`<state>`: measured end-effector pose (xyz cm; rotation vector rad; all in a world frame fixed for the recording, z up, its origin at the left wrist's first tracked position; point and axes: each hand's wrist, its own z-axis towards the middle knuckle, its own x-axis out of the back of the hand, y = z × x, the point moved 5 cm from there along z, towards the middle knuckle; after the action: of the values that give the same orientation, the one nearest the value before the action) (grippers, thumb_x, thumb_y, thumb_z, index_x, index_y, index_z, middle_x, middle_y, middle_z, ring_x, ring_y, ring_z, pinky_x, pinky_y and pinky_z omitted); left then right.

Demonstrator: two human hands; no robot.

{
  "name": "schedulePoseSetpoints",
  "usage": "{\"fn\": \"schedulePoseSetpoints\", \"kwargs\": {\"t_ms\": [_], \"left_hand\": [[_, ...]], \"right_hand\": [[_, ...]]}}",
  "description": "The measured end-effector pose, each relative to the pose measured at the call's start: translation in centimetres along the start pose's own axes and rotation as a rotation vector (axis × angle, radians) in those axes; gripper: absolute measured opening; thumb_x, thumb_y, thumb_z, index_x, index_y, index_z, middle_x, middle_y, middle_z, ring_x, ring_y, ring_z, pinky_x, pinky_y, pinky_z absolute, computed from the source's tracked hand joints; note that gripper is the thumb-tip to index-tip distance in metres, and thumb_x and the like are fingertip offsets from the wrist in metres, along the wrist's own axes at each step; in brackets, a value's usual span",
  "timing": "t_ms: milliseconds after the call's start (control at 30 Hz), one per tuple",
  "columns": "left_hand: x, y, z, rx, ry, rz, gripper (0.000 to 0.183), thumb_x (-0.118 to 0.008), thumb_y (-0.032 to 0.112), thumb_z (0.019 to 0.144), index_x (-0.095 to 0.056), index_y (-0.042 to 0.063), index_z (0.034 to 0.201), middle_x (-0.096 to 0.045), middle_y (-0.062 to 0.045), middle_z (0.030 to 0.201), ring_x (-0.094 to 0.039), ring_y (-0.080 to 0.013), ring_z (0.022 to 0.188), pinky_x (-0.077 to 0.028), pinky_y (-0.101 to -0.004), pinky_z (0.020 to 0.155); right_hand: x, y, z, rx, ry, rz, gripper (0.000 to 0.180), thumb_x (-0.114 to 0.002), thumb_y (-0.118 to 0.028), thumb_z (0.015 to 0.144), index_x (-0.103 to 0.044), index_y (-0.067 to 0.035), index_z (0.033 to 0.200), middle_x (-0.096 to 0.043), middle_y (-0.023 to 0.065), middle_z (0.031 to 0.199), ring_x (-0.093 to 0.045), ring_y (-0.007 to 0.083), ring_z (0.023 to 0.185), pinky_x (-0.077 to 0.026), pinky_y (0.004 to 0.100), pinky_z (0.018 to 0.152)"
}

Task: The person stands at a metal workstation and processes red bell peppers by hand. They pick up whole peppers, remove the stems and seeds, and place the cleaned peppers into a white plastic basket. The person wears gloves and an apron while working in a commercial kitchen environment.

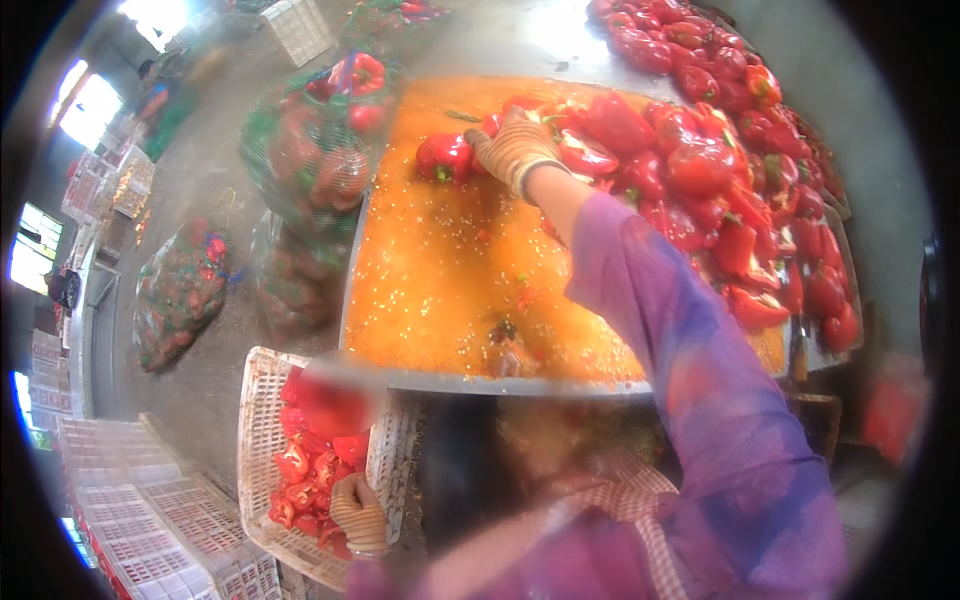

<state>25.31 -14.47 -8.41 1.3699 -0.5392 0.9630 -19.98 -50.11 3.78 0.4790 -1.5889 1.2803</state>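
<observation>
My right hand (517, 154), in a striped work glove, reaches over the orange, seed-strewn tabletop (420, 300). Its fingers rest at a red bell pepper (444, 157) on the left and other peppers just beyond; whether it grips one is hard to see. To its right lies a large heap of whole and cut red peppers (701, 165). My left hand (360, 514), gloved too, is low at the inner side of a white plastic crate (259, 420), beside red pepper pieces (304, 480). Its fingers look curled, and their grip is unclear. A blurred red shape (334, 397) shows above the crate.
Green mesh sacks of peppers (300, 157) stand left of the table, with another sack (184, 292) farther out on the floor. Stacked white crates (150, 495) are at the lower left. A knife-like tool with a wooden handle (800, 360) lies at the table's right edge.
</observation>
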Motion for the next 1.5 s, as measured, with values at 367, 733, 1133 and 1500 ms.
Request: {"fn": "schedulePoseSetpoints", "kwargs": {"t_ms": [367,733,1133,1500], "left_hand": [[-0.5,16.8,6.8,-0.382,-0.033,-0.223,0.024,-0.066,0.002,0.087,-0.064,-0.002,0.11,-0.065,-0.019,0.101,-0.066,-0.0312,0.09,-0.053,-0.038,0.078],[-9.3,31.5,0.0,0.092,-1.142,-1.249,0.058,-0.068,0.012,0.091,-0.043,0.0,0.141,-0.061,-0.012,0.121,-0.062,-0.0217,0.109,-0.05,-0.0344,0.095],[-13.5,31.3,-4.6,0.259,-0.529,-1.119,0.036,-0.064,0.023,0.092,-0.058,-0.001,0.119,-0.063,-0.007,0.101,-0.06,-0.0176,0.093,-0.051,-0.031,0.078],[-15.0,30.6,-3.1,-0.057,-0.325,-0.604,0.036,-0.055,0.027,0.096,-0.059,-0.002,0.118,-0.066,-0.03,0.103,-0.064,-0.0444,0.102,-0.051,-0.0442,0.085]], "right_hand": [[4.0,5.5,-8.2,0.282,-0.418,0.505,0.059,-0.064,-0.017,0.082,-0.052,-0.002,0.138,-0.066,0.0168,0.108,-0.064,0.0214,0.098,-0.054,0.0334,0.081],[10.0,10.5,-26.0,0.47,-0.858,0.399,0.052,-0.071,-0.021,0.076,-0.065,-0.011,0.126,-0.069,0.0161,0.114,-0.065,0.0261,0.105,-0.05,0.035,0.092],[7.1,14.5,-31.9,0.359,-0.134,-0.198,0.028,-0.06,-0.017,0.09,-0.06,-0.003,0.114,-0.066,0.019,0.108,-0.067,0.0353,0.1,-0.055,0.0428,0.083],[5.0,13.6,-29.2,0.303,-0.292,-0.433,0.022,-0.061,-0.011,0.087,-0.07,-0.007,0.106,-0.067,0.0157,0.11,-0.065,0.0267,0.105,-0.055,0.0341,0.087]]}}
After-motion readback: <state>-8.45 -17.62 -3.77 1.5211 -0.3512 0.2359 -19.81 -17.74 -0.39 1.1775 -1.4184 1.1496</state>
